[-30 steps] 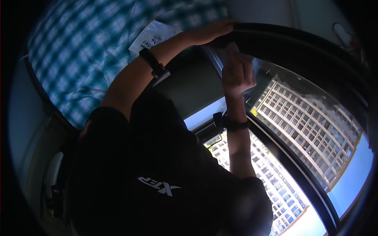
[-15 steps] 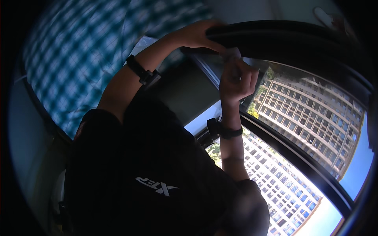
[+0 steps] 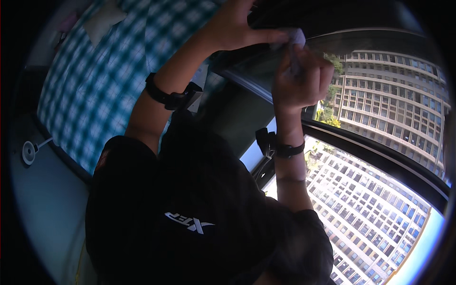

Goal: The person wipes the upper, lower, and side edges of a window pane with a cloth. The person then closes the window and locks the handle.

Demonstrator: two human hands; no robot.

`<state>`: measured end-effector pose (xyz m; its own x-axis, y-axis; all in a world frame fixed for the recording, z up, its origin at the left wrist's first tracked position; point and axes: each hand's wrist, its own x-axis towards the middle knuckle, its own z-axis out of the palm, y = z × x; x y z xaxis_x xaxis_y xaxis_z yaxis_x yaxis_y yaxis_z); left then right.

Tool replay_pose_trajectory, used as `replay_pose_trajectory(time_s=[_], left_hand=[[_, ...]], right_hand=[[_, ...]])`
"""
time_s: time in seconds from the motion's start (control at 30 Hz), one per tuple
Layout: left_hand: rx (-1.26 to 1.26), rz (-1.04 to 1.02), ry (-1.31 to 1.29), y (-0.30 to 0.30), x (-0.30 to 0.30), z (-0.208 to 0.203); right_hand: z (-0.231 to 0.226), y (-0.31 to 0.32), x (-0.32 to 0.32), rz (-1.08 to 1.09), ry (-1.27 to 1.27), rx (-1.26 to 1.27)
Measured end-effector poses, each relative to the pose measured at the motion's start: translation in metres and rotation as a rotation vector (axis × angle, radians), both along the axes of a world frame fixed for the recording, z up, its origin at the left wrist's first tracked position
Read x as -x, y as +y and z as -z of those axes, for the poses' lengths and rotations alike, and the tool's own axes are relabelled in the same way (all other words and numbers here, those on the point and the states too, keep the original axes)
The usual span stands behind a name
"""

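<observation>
My left hand (image 3: 235, 28) is at the top, its thumb stretched to the right along the underside of a long black curved object (image 3: 327, 16), whose kind I cannot make out. The other fingers go round its left end, partly hidden at the picture's edge. My right hand (image 3: 304, 83) is closed on a crumpled pale cloth or tissue (image 3: 297, 40), which sticks up out of the fist. The left thumb's tip touches this pale piece. Both wrists wear black straps with small devices.
A bed with a teal and white checked cover (image 3: 99, 90) lies at the left, with a pale pillow (image 3: 104, 21) on it. To the right, a window with a dark frame (image 3: 375, 154) shows a tall building outside. A round white fitting (image 3: 29, 153) is at the far left.
Both hands appear higher in the picture, and the right one slightly further right. The view has shifted, showing the pillow and round fitting. The pale piece stays in the right hand.
</observation>
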<state>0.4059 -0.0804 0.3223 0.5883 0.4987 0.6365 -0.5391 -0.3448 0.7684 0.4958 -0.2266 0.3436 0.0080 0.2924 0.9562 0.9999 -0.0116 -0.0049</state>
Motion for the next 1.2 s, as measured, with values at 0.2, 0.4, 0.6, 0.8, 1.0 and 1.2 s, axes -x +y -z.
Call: replay_pose_trajectory(time_s=[0.2, 0.4, 0.6, 0.8, 1.0, 1.2], left_hand=[[-0.352, -0.067, 0.164, 0.036, 0.022, -0.001], [-0.205, -0.191, 0.203, 0.016, 0.022, 0.023], [-0.095, -0.568, -0.029, -0.054, 0.01, 0.054], [-0.186, -0.593, -0.279, -0.064, -0.027, 0.025], [-0.353, -0.841, -0.336, -0.048, -0.062, -0.007], [-0.37, -0.975, -0.325, -0.041, -0.07, -0.028]], right_hand=[[0.053, 0.017, 0.007, 0.02, 0.124, 0.065], [0.036, 0.005, 0.016, -0.032, 0.261, 0.225], [0.029, -0.011, 0.016, -0.176, 0.176, 0.243], [-0.021, -0.017, -0.006, -0.095, -0.053, 0.497], [-0.053, -0.015, -0.029, -0.182, -0.055, 0.432], [-0.083, -0.01, -0.034, -0.184, -0.215, 0.205]])
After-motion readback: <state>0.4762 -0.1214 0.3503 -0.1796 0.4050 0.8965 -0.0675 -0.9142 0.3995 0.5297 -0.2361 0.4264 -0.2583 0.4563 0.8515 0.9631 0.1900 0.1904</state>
